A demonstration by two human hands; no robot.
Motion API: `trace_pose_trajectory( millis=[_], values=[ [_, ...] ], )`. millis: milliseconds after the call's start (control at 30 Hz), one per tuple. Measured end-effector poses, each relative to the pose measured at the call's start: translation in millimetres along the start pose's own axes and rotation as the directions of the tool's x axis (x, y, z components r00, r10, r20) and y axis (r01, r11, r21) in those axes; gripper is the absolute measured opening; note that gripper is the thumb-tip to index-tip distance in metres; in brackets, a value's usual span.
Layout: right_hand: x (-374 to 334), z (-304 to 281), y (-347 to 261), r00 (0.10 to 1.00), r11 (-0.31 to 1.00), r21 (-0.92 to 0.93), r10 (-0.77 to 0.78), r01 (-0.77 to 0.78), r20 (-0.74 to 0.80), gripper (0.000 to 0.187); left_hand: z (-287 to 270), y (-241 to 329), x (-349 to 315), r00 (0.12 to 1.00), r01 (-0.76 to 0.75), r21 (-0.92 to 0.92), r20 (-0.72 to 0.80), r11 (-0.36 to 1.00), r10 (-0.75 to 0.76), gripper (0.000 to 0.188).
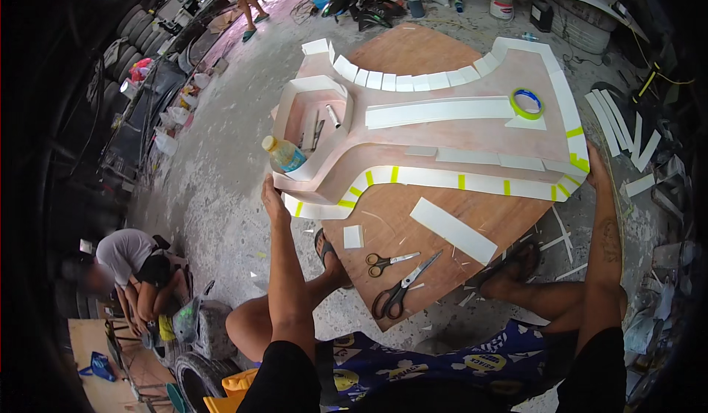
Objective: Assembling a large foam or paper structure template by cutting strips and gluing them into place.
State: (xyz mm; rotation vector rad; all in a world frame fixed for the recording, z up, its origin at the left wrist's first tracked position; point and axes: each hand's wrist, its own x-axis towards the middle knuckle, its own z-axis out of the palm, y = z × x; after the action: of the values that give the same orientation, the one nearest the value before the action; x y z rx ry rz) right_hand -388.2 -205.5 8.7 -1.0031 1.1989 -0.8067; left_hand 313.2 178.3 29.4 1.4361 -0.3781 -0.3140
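A large pinkish molded panel (435, 136) lies before me, edged with white card strips (428, 179) fixed by yellow-green tape pieces. My left hand (273, 198) is closed on its near left corner. At the right end my right hand (596, 165) grips the edge, its fingers partly hidden. On the panel rest a roll of tape (526, 103), blue inside and green outside, and a long white card strip (435, 111). A bottle with a yellowish cap (284, 153) leans at the walled recess on the left, where a few pen-like tools (318, 129) lie.
Beneath the panel is a plywood board (413, 240) with small scissors (389, 263), larger scissors (405, 286) and a white card piece (453, 230). Card strips (618, 122) lie on the floor at right. A person (140, 265) crouches at left; another (247, 4) stands far back.
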Motion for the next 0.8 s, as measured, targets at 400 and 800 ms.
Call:
trace_pose_trajectory(
  millis=[400, 800],
  values=[
    [17.1, -38.2, 12.0, 1.0, 0.998, 0.064, 0.0, -0.002, 0.026, 0.054, -8.6, 6.2, -60.5, 1.0, 0.026, -0.094, 0.02, 0.995, -0.024, 0.046],
    [-79.7, -50.0, -149.5, 0.293, 0.475, -0.032, -0.592, 0.88, -0.751, 0.043, 29.0, -71.0, -221.0, 0.987, -0.149, 0.657, 0.057, 0.739, 0.148, 0.046]
  ],
)
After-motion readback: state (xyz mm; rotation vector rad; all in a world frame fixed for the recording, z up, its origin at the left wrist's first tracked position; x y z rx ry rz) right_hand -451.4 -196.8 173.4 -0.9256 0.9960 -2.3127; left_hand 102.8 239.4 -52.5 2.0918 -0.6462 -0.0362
